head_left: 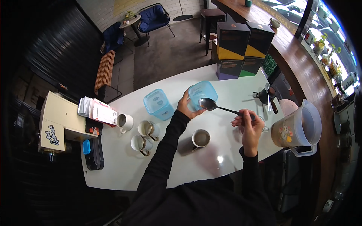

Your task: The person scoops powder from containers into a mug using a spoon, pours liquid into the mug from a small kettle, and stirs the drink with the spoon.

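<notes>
My left hand (185, 106) grips a light blue translucent plastic container (203, 90) by its left side, thumb near the front. My right hand (250, 129) is closed on the handle of a metal spoon (207, 104), whose bowl is over the container's near rim. I cannot tell whether the spoon touches the rim. Below them on the table is a mug (201, 138) with brown liquid in it. Another light blue container (158, 104) stands to the left of my left hand. A clear glass object (265, 129) is partly hidden behind my right hand.
Three mugs (125, 121) stand on the white table's (124, 165) left side. At the right is a large plastic pitcher (289, 128) of brown liquid. Dark boxes (232, 39) are stacked at the back, and a dark pot (267, 94) with another spoon sits back right.
</notes>
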A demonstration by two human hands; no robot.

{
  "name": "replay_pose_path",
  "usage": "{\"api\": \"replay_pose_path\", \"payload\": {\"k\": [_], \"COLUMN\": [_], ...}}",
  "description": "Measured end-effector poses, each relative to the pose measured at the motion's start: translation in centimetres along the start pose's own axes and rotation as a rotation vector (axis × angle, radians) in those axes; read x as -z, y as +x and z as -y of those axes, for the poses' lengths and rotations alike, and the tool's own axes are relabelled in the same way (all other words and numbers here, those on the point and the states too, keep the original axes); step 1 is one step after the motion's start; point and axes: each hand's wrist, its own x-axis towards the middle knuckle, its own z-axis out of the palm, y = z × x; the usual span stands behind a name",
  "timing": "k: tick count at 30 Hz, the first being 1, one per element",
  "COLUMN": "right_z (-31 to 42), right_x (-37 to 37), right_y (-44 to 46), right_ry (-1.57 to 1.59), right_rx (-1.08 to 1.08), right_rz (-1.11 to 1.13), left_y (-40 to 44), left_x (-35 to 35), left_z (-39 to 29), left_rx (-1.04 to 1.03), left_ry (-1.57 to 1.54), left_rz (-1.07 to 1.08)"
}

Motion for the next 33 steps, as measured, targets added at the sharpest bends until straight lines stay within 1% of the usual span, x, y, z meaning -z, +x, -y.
{"api": "replay_pose_path", "payload": {"k": [3, 6, 7, 8, 10, 11, 12, 14, 15, 16, 18, 19, 21, 22, 24, 25, 26, 28, 31, 33], "right_z": [2.4, 3.4, 3.9, 4.5, 4.6, 4.5, 4.4, 4.0, 3.9, 3.8, 3.2, 2.9, 2.8, 2.9, 3.2, 3.4, 3.7, 4.2, 4.0, 4.0], "right_x": [0.8, 1.4, 1.9, 2.1, 2.2, 2.4, 2.8, 3.5, 3.6, 3.8, 4.0, 4.2, 4.3, 4.2, 3.8, 3.7, 3.6, 3.5, 3.6, 3.4], "right_y": [0.0, -0.2, -0.4, -0.4, -0.9, -1.2, -1.4, -2.0, -2.2, -2.4, -3.0, -3.2, -3.6, -3.6, -3.8, -3.9, -4.0, -3.9, -4.1, -4.3], "right_ry": [-0.071, -0.037, -0.042, -0.038, -0.055, -0.069, -0.082, -0.093, -0.114, -0.137, -0.147, -0.191, -0.261, -0.263, -0.334, -0.375, -0.377, -0.471, -0.469, -0.481], "right_rx": [-0.026, 0.018, -0.009, -0.027, 0.016, 0.027, 0.042, 0.036, 0.039, 0.041, 0.018, 0.012, 0.01, 0.008, 0.048, 0.052, 0.052, 0.161, 0.169, 0.19], "right_rz": [0.0, -0.024, -0.001, 0.026, 0.032, 0.058, 0.078, 0.108, 0.141, 0.175, 0.182, 0.211, 0.26, 0.262, 0.369, 0.406, 0.403, 0.446, 0.485, 0.471], "left_y": [0.7, 0.7, 0.4, 0.1, -1.7, -3.0, -4.3, -6.9, -8.4, -9.8, -12.2, -13.1, -14.5, -14.9, -15.5, -15.6, -15.7, -15.6, -15.3, -15.2], "left_x": [0.3, 0.0, 0.2, 0.2, -0.1, -0.3, 0.1, 1.0, 1.3, 1.6, 2.2, 2.4, 2.9, 2.9, 3.0, 2.9, 2.9, 2.7, 2.5, 2.5], "left_z": [-0.6, -0.7, -0.7, -0.4, 0.5, 0.8, 0.0, -2.2, -2.8, -3.1, -3.6, -4.0, -5.0, -5.5, -6.1, -6.2, -6.3, -6.3, -6.1, -6.2], "left_rx": [0.016, 0.012, 0.006, 0.012, 0.097, 0.134, 0.145, 0.378, 0.418, 0.426, 0.495, 0.502, 0.413, 0.415, 0.343, 0.344, 0.35, 0.353, 0.371, 0.316], "left_ry": [-0.043, -0.089, -0.03, -0.027, 0.108, 0.038, 0.04, -0.243, -0.343, -0.349, -0.507, -0.511, -0.464, -0.466, -0.403, -0.404, -0.371, -0.341, -0.328, -0.274], "left_rz": [0.094, 0.047, 0.091, 0.079, 0.009, -0.048, -0.055, 0.002, 0.016, 0.013, 0.09, 0.088, 0.163, 0.161, 0.171, 0.172, 0.172, 0.176, 0.153, 0.155]}}
